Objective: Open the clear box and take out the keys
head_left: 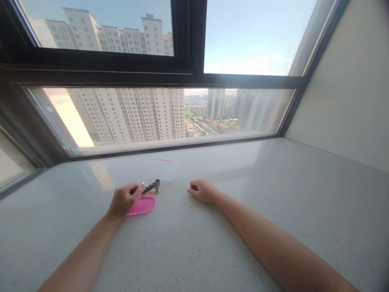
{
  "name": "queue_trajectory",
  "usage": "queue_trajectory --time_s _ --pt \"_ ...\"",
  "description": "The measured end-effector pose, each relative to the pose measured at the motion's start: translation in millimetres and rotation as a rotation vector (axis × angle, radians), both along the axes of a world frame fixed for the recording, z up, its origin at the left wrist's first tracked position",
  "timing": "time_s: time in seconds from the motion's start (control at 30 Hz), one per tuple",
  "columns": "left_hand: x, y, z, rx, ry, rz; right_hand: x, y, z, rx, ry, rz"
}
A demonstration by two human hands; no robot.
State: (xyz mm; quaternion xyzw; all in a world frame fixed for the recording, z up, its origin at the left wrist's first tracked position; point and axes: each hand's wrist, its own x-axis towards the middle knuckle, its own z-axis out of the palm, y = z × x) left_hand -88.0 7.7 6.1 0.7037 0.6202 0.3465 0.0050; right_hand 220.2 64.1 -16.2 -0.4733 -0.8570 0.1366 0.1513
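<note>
My left hand (124, 198) is closed in a pinch above a pink oval tray (145, 205), covering the tray's left end. A small bunch of black and silver pieces (151, 186), possibly hair clips, lies right at its fingertips. Whether the fingers grip one of them is hidden. Just behind the bunch lies a clear plastic bag (166, 171) with a pink strip along its top edge. To the right, my right hand (204, 191) rests on the white speckled sill, fingers curled in with nothing visible in them, apart from the tray and the pieces.
The wide white sill (182, 251) runs up to a dark window frame (170, 148). A plain white wall (343, 89) bounds it on the right. Tall buildings (130, 113) show outside through the glass.
</note>
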Motion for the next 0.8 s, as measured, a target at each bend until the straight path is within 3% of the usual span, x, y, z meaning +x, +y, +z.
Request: queue_trajectory --time_s 0.8 --pt "4.9 6.1 -6.5 -0.001 -0.015 -0.031 1.0 3.0 0.2 -0.019 -0.017 0.029"
